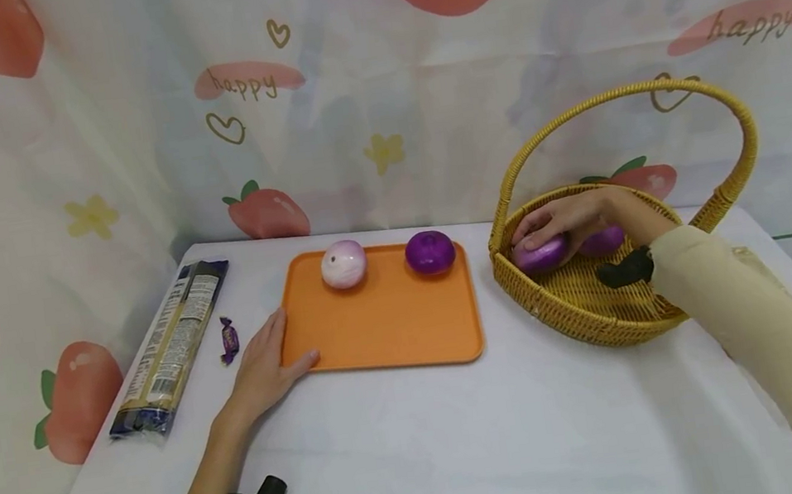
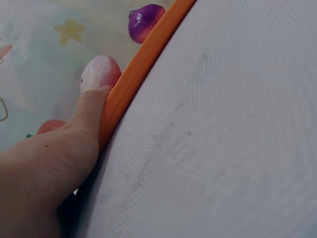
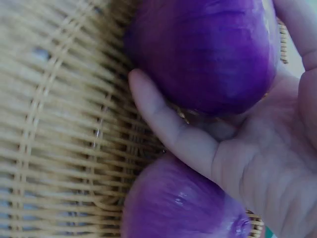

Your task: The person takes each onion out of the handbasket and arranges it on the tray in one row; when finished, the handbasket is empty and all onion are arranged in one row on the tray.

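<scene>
Inside the yellow wicker basket (image 1: 595,329), my right hand (image 1: 572,217) grips a purple onion (image 1: 541,255); the right wrist view shows fingers curled round this onion (image 3: 208,54). Another purple onion (image 1: 601,242) lies beside it in the basket, partly behind the hand. My left hand (image 1: 266,373) rests at the left edge of an orange tray (image 1: 384,324), with its thumb over the near left corner and its fingers along the side. On the tray's far half sit a whitish-pink onion (image 1: 343,265) and a dark purple onion (image 1: 430,253), apart from each other.
Left of the tray lie a small purple wrapped candy (image 1: 229,341) and a long flat plastic package (image 1: 172,343). The basket's tall arched handle (image 1: 616,93) rises over the right forearm. A printed curtain (image 1: 349,119) hangs behind the white table (image 1: 422,444).
</scene>
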### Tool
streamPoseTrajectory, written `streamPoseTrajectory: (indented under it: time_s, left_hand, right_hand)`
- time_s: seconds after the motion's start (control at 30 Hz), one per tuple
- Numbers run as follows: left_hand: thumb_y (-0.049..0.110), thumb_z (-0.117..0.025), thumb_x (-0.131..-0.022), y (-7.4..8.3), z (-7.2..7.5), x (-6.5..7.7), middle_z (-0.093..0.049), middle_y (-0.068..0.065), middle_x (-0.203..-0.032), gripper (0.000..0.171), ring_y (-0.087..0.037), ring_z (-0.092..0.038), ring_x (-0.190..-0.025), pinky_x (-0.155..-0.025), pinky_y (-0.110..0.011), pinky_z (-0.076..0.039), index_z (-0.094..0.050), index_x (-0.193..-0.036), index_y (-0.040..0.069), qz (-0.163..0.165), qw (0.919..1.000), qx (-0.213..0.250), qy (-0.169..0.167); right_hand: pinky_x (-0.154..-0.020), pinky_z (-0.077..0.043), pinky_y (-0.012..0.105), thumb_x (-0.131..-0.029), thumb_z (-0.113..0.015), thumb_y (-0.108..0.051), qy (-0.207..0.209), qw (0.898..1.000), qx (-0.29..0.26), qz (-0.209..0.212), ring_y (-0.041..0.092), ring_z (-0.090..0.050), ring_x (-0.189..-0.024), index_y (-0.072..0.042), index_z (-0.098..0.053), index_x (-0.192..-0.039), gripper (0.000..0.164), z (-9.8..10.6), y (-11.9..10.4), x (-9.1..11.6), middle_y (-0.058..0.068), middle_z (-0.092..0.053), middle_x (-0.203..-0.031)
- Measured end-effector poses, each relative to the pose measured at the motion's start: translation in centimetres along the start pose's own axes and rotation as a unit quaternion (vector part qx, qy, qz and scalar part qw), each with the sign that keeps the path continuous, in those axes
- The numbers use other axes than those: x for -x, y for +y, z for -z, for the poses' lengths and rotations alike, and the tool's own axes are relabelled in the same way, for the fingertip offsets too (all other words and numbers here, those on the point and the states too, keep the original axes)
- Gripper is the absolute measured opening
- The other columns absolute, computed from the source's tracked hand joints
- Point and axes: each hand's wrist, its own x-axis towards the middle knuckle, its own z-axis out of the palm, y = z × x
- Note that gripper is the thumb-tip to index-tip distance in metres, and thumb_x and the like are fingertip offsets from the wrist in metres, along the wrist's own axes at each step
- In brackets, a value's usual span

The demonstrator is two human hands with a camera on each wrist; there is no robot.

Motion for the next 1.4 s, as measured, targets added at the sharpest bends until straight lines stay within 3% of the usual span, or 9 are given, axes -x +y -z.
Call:
streamPoseTrajectory:
  time_s: [0.2,0.5,0.83,1.07,1.4]
  left_hand:
    - [0.051,-0.063,-0.088,0.0,-0.1,0.0,-0.022,-0.021,-0.159,0.094,-0.043,-0.023,-0.145,-0.118,-0.06,-0.019,-0.017,-0.154,0.003,-0.003,1.0,-0.001,0.001]
    - [0.05,-0.063,-0.089,0.2,0.0,0.0,-0.022,-0.022,-0.159,0.093,-0.043,-0.023,-0.145,-0.118,-0.06,-0.019,-0.017,-0.154,0.002,-0.003,1.0,0.001,-0.001]
    - [0.05,-0.063,-0.088,0.1,-0.4,0.0,-0.022,-0.021,-0.159,0.094,-0.043,-0.023,-0.145,-0.118,-0.06,-0.019,-0.017,-0.155,0.003,-0.003,1.0,0.0,0.0]
    - [0.05,-0.063,-0.088,0.1,-0.4,0.0,-0.022,-0.022,-0.159,0.094,-0.043,-0.024,-0.145,-0.118,-0.06,-0.019,-0.017,-0.154,0.002,-0.005,1.0,-0.003,0.004]
    - [0.05,-0.062,-0.089,-0.2,-0.3,0.0,-0.021,-0.021,-0.159,0.093,-0.043,-0.023,-0.145,-0.118,-0.06,-0.019,-0.017,-0.154,0.003,-0.003,1.0,-0.007,0.002]
  right_hand:
    - [-0.102,-0.049,0.048,-0.099,-0.055,-0.028,0.006,1.0,-0.009,0.01,0.028,-0.045,-0.129,-0.007,-0.04,-0.142,0.05,0.2,0.7,-0.2,0.017,-0.036,-0.145]
    - [-0.105,-0.046,0.045,-0.1,-0.052,-0.029,0.007,0.999,0.018,0.035,0.025,-0.046,-0.128,-0.005,-0.035,-0.146,0.054,0.2,1.3,-0.2,0.019,-0.037,-0.145]
    - [-0.097,-0.05,0.029,-0.1,-0.05,-0.018,0.012,0.997,-0.023,0.079,0.019,-0.052,-0.115,-0.006,-0.041,-0.143,0.045,0.2,2.6,0.2,0.006,-0.047,-0.133]
    - [-0.092,-0.051,0.027,-0.099,-0.049,-0.008,-0.011,0.983,-0.088,0.158,0.013,-0.056,-0.109,-0.016,-0.054,-0.131,0.034,0.4,2.9,1.0,-0.002,-0.056,-0.125]
    - [-0.09,-0.052,0.024,-0.096,-0.051,-0.002,-0.028,0.968,-0.086,0.232,0.008,-0.057,-0.107,-0.021,-0.057,-0.128,0.037,0.2,2.2,2.3,-0.006,-0.058,-0.128]
